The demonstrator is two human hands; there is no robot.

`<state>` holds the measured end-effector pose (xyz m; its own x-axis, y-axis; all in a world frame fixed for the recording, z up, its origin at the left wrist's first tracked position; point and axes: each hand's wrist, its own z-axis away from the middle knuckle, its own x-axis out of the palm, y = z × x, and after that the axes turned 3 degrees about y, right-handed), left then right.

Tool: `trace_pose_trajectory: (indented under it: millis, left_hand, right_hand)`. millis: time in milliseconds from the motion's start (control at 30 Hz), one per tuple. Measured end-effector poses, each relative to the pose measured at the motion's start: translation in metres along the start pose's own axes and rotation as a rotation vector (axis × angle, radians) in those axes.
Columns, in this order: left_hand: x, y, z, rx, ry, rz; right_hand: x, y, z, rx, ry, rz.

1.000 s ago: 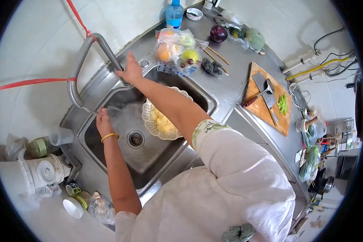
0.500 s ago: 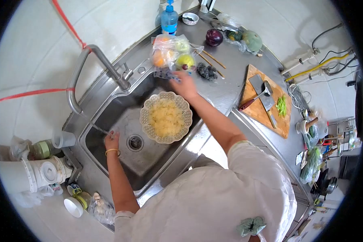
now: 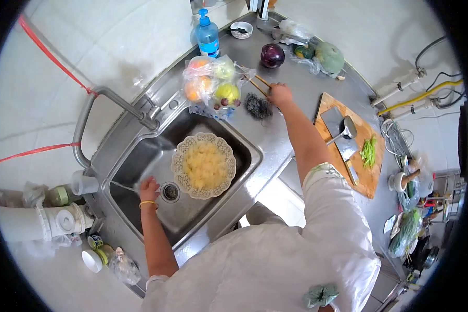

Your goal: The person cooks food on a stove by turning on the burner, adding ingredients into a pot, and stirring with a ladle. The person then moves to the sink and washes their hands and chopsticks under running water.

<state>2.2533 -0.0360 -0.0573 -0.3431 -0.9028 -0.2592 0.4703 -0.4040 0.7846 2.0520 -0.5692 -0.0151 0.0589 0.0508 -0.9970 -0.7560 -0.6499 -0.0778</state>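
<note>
My right hand [image 3: 281, 95] is on the counter, its fingers closed around the near ends of the wooden chopsticks [image 3: 256, 79]. Just left of it sits a dark wire scouring ball [image 3: 257, 106]. Over the sink [image 3: 156, 148], my left hand [image 3: 150, 188] is empty, with its fingers loosely apart, left of the drain. A scalloped, patterned bowl [image 3: 178, 165] stands in the basin, holding pale yellow chopped pieces [image 3: 205, 165] that look wet. Water runs in a thin stream [image 3: 122, 185] to the left of that hand.
A bent faucet [image 3: 114, 99] with red string arches over the sink's left side. Bagged fruit [image 3: 210, 86], a blue pump bottle [image 3: 208, 36] and an eggplant [image 3: 272, 55] stand behind. At right, a cutting board [image 3: 366, 177] bears a cleaver [image 3: 351, 165], a ladle [image 3: 348, 128] and cut greens [image 3: 368, 152].
My right hand has moved right from the fruit bag at the sink's edge to the chopsticks. My left hand stays over the basin. The whole view has shifted slightly.
</note>
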Motion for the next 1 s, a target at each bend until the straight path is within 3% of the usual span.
trace_pose_trajectory:
  millis: [300, 367, 433, 500, 533, 567, 633, 700, 733, 833, 867, 933, 1000]
  left_hand:
    - [0.011, 0.002, 0.04, -0.032, 0.04, 0.024]
    - [0.005, 0.002, 0.045, -0.045, 0.049, 0.049]
    - [-0.001, -0.001, 0.051, -0.046, 0.035, 0.066]
    - [-0.003, 0.006, 0.06, -0.057, 0.046, 0.076]
    - [0.0, 0.012, 0.07, -0.08, 0.056, 0.069]
    - [0.002, 0.014, 0.074, -0.07, -0.014, 0.129]
    - [0.01, 0.022, 0.076, -0.052, -0.192, 0.31]
    - [0.017, 0.037, 0.084, -0.078, -0.415, 0.587]
    - [0.018, 0.047, 0.088, -0.102, -0.533, 0.743]
    - [0.003, 0.055, 0.081, 0.022, -0.582, 0.79]
    - [-0.006, 0.053, 0.073, 0.045, -0.508, 0.814]
    - [-0.025, 0.054, 0.057, 0.089, -0.368, 0.852]
    - [-0.045, 0.065, 0.05, 0.057, -0.269, 0.944]
  right_hand:
    - [-0.008, 0.027, 0.016, 0.171, -0.255, -0.09]
    - [-0.002, 0.046, 0.019, 0.236, -0.082, -0.232]
    - [-0.021, 0.052, 0.035, 0.089, 0.13, -0.261]
    - [-0.072, 0.016, 0.06, 0.178, -0.087, -0.453]
    - [-0.078, -0.008, 0.077, 0.062, -0.225, -0.654]
    - [-0.082, -0.039, 0.097, -0.049, -0.382, -0.849]
    - [-0.104, -0.129, 0.14, -0.023, -0.919, -1.13]
    - [-0.072, -0.203, 0.168, -0.242, -1.248, -1.236]
    - [-0.058, -0.241, 0.179, -0.3, -1.311, -1.222]
    - [-0.035, -0.328, 0.202, -0.417, -1.494, -1.159]
    - [-0.035, -0.34, 0.204, -0.404, -1.48, -1.098]
    - [-0.039, -0.363, 0.206, -0.377, -1.438, -0.986]
    - [-0.029, -0.369, 0.188, -0.36, -1.117, -0.956]
